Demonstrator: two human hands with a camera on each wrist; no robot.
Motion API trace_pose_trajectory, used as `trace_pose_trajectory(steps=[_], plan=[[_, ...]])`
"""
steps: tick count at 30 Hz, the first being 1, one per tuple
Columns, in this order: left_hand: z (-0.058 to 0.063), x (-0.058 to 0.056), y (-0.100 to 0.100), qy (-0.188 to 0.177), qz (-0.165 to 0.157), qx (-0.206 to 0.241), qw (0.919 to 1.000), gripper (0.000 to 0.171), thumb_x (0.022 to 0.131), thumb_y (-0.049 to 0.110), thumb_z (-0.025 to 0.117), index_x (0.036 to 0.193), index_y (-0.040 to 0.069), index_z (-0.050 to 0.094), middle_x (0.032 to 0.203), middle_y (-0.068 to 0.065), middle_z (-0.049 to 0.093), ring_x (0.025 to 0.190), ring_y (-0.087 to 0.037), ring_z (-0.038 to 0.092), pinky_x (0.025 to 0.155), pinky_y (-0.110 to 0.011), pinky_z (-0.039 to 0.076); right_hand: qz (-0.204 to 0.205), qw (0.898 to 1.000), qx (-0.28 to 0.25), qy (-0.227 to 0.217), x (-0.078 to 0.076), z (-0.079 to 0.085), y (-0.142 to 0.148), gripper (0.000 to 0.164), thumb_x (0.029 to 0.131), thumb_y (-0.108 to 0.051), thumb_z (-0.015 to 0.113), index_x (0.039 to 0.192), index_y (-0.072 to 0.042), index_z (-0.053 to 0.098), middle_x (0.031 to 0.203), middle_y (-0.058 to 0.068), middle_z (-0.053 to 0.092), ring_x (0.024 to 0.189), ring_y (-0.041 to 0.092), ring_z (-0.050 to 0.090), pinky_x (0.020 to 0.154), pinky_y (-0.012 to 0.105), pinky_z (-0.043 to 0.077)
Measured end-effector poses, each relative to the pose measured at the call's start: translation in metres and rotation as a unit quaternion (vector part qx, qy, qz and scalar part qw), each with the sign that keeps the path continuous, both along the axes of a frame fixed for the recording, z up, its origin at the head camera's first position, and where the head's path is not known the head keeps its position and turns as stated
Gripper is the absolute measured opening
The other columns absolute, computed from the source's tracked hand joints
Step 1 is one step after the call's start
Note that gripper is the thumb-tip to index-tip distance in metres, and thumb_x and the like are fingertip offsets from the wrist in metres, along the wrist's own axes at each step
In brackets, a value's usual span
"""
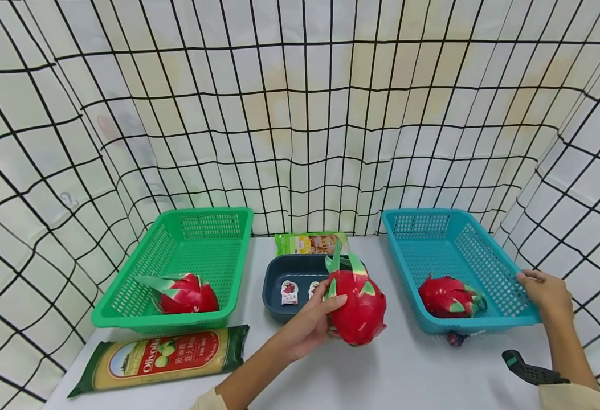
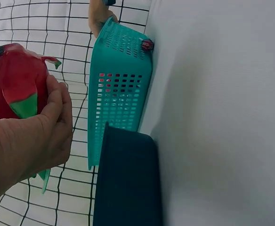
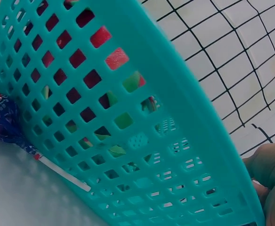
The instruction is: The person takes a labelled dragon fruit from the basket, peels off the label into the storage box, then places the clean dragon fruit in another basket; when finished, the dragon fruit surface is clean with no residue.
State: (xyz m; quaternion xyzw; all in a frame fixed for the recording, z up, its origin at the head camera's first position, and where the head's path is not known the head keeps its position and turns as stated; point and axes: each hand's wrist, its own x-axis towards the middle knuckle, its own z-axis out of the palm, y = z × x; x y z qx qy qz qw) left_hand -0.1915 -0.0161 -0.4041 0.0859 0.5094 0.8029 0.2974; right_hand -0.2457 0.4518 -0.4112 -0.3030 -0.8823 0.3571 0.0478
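**Dragon fruit gripped in the left hand, basket rim in the right**

A red dragon fruit (image 1: 358,310) is held above the counter (image 1: 320,387) by the left hand (image 1: 307,327), its side gripped between thumb and fingers, its green leaf tips pointing away from the person. In the head view, the right part of a dark blue bin (image 1: 279,313) is covered by it. In that bin, two small printed packs (image 1: 289,292) can be seen, one partly hidden.

The right-hand rim of a blue basket (image 1: 484,326) is gripped by the right hand (image 1: 548,290), the fingers being curled over the edge. A second dragon fruit (image 1: 448,297) is contained near its front. A wrapped lollipop (image 3: 1,117) is seen on the counter, just outside the basket wall.

On the left, a third dragon fruit (image 1: 189,296) is held by a green basket (image 1: 161,320), in front of which a pasta packet (image 1: 163,360) is laid. Behind the bin, a green food packet (image 1: 310,244) is placed.
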Motion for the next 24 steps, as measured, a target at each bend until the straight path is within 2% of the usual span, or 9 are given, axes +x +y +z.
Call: trace_pose_trajectory(steps=[3,6,10,14,17,20,24], plan=[[-0.001,-0.009,0.015,0.012,-0.006,-0.005,0.9999,0.083,0.085,0.03,0.073,0.152,0.024,0.024,0.147,-0.011,0.039,0.136,-0.032,0.038,0.094,-0.04,0.054,-0.016,1.0,-0.02,0.012,0.003,-0.002,0.004,0.059,0.102,-0.039,0.041,0.148,-0.003,0.036,0.144,0.033,0.04,0.108,0.046,0.049,0.068,0.042,0.039],[-0.001,-0.017,0.028,0.023,-0.013,-0.012,0.9996,0.081,0.086,0.028,0.073,0.152,0.023,0.026,0.145,-0.011,0.041,0.134,-0.033,0.04,0.094,-0.041,0.055,-0.024,0.999,-0.038,0.026,0.005,-0.004,0.007,0.057,0.101,-0.036,0.045,0.147,-0.003,0.038,0.142,0.03,0.044,0.087,0.03,0.058,0.061,0.032,0.04],[-0.001,-0.028,0.048,0.022,-0.022,-0.002,0.9995,0.076,0.087,0.029,0.07,0.151,0.025,0.029,0.144,-0.01,0.042,0.134,-0.032,0.041,0.093,-0.042,0.055,-0.02,0.999,-0.033,0.038,0.009,-0.005,0.011,0.053,0.101,-0.032,0.047,0.145,-0.001,0.042,0.138,0.03,0.049,0.075,0.017,0.056,0.059,0.03,0.041],[-0.002,-0.041,0.066,0.012,-0.028,0.049,0.9983,0.069,0.088,0.031,0.068,0.148,0.03,0.033,0.145,-0.008,0.042,0.135,-0.032,0.04,0.088,-0.04,0.057,-0.012,0.998,-0.019,0.05,0.011,-0.005,0.01,0.051,0.102,-0.03,0.046,0.144,-0.001,0.042,0.135,0.032,0.05,0.076,0.019,0.058,0.06,0.032,0.042],[-0.002,-0.052,0.078,0.01,-0.027,0.081,0.9963,0.066,0.089,0.032,0.068,0.146,0.034,0.035,0.146,-0.006,0.041,0.136,-0.032,0.039,0.086,-0.039,0.058,-0.007,0.998,-0.008,0.054,0.01,-0.005,0.006,0.05,0.102,-0.03,0.045,0.144,-0.002,0.043,0.134,0.031,0.052,0.08,0.024,0.058,0.064,0.036,0.038],[0.001,-0.064,0.091,0.018,-0.018,0.085,0.9961,0.063,0.09,0.032,0.067,0.145,0.036,0.037,0.146,-0.005,0.042,0.135,-0.032,0.039,0.086,-0.04,0.058,0.0,0.998,0.004,0.059,0.008,-0.006,0.002,0.049,0.102,-0.03,0.044,0.143,-0.002,0.045,0.131,0.03,0.055,0.089,0.031,0.057,0.066,0.039,0.033],[0.009,-0.083,0.114,0.014,0.008,0.053,0.9985,0.06,0.092,0.033,0.066,0.145,0.036,0.039,0.142,-0.006,0.044,0.132,-0.032,0.041,0.092,-0.048,0.054,0.008,0.998,0.018,0.062,0.005,-0.005,0.0,0.049,0.102,-0.031,0.044,0.141,-0.002,0.046,0.129,0.029,0.056,0.1,0.039,0.053,0.067,0.04,0.031]])
